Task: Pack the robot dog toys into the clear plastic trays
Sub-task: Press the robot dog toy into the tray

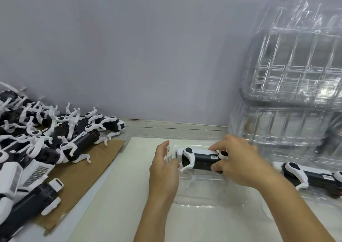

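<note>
A black and white robot dog toy (199,159) lies on its side in a clear plastic tray (207,190) on the white board in front of me. My right hand (238,163) grips the toy's rear end, thumb below and fingers on top. My left hand (163,167) rests at the toy's head end on the tray's left edge, fingers curled against the clear plastic. A second toy (312,177) lies in another clear tray at the right. A pile of several more robot dog toys (42,140) lies on brown cardboard at the left.
A tall stack of clear plastic trays (296,75) stands at the back right against the grey wall. The brown cardboard (77,171) lies left of the white board (111,195). A strip of wooden tabletop (166,130) shows behind the board.
</note>
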Motion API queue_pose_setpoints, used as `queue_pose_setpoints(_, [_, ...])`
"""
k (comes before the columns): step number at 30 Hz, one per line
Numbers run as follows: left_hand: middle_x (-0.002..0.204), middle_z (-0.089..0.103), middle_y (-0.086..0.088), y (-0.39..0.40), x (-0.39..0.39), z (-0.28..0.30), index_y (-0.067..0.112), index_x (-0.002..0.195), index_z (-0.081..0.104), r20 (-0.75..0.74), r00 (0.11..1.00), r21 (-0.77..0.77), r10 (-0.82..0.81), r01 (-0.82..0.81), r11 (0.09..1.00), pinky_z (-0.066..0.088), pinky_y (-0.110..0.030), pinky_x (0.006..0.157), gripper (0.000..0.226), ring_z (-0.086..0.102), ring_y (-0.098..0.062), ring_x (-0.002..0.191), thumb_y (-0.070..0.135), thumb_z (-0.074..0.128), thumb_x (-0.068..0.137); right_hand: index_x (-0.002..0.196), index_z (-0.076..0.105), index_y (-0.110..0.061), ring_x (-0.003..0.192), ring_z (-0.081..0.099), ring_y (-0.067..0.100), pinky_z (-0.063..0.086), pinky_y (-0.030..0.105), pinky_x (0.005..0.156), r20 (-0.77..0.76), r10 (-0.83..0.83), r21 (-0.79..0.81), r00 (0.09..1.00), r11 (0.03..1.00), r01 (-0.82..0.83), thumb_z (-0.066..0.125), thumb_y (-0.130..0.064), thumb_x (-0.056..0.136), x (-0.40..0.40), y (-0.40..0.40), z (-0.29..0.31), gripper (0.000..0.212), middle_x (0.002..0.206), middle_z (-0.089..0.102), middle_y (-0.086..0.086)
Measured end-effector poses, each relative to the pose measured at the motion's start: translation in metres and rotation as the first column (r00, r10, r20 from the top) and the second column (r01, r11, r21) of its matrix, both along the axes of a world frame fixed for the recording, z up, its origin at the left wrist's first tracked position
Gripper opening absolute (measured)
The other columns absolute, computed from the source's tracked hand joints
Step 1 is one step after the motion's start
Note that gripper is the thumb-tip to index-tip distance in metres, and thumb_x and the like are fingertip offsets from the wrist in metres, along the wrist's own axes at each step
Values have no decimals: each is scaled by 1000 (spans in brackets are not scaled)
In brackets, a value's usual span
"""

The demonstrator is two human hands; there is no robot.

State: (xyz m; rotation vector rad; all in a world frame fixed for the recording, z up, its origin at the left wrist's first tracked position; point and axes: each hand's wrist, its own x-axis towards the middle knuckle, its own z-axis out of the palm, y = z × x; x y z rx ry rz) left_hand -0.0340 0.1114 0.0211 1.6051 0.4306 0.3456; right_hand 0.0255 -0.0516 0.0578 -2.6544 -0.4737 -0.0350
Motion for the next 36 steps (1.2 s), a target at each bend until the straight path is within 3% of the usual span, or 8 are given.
queue_pose_setpoints(4, [130, 51, 13, -1, 0, 0, 38, 132, 52, 14, 1000, -13, 0, 0, 1000, 35, -20, 87, 50, 49, -6, 119, 6, 52, 93, 112, 68, -35, 104, 47, 12, 38, 34, 95, -60, -17, 73, 998, 997, 21, 86, -28, 74, 1, -5, 3, 43, 98, 52, -12])
queue_pose_setpoints(6, [130, 51, 15, -1, 0, 0, 38, 132, 52, 14, 1000, -17, 0, 0, 1000, 36, -16, 82, 51, 49, -5, 118, 6, 52, 92, 114, 67, -34, 106, 52, 14, 45, 31, 89, -75, -18, 125, 997, 992, 27, 85, -26, 76, 1, -9, 4, 42, 100, 56, -12])
queue_pose_setpoints(9, [129, 51, 16, 0, 1, 0, 39, 133, 51, 16, 1000, -18, 1, 0, 1000, 36, -14, 79, 52, 48, -4, 116, 6, 52, 92, 109, 65, -38, 94, 51, 2, 39, 18, 69, -58, 2, 126, 998, 992, 5, 79, -29, 82, 4, -18, 8, 31, 101, 57, -14])
queue_pose_setpoints(14, [130, 51, 14, 0, 0, -1, 37, 134, 51, 12, 1000, 5, 6, -6, 1000, 34, -21, 89, 52, 48, -5, 117, 6, 51, 93, 98, 67, -40, 80, 55, 2, 41, 15, 61, -65, 10, 33, 998, 999, -7, 77, -40, 82, 3, -28, 17, 18, 92, 57, -16])
queue_pose_setpoints(22, [122, 51, 22, 2, 2, -5, 42, 128, 50, 24, 1000, 18, -3, 3, 1000, 35, -8, 75, 37, 50, 9, 104, 23, 59, 96, 96, 76, -18, 75, 62, 14, 55, 29, 68, 47, -42, 54, 998, 998, 39, 72, -26, 89, 3, -10, 3, 11, 83, 65, -2])
queue_pose_setpoints(27, [119, 51, 26, 1, 2, -5, 42, 126, 50, 35, 999, -7, 17, -17, 1000, 36, -8, 73, 39, 49, 14, 103, 19, 59, 95, 96, 76, -14, 75, 64, 18, 49, 20, 59, 37, -54, 55, 998, 997, 51, 71, -21, 90, 4, -9, 1, 11, 87, 67, 2])
queue_pose_setpoints(33, [108, 47, 34, -1, 2, -3, 44, 123, 50, 47, 998, -22, 38, -37, 999, 36, -6, 69, 45, 47, 22, 92, 10, 53, 92, 122, 62, -31, 110, 50, 11, 41, 35, 100, 129, 16, 48, 991, 999, -23, 63, -36, 93, -4, 1, 6, 30, 106, 48, -13])
queue_pose_setpoints(36, [106, 47, 34, -2, 2, -2, 44, 121, 50, 55, 998, -36, 38, -36, 999, 39, 1, 60, 46, 48, 31, 81, 9, 53, 92, 114, 64, -36, 104, 47, 2, 38, 27, 95, 190, 93, 242, 977, 960, -138, 60, -45, 92, -15, 25, 8, 24, 106, 55, -20])
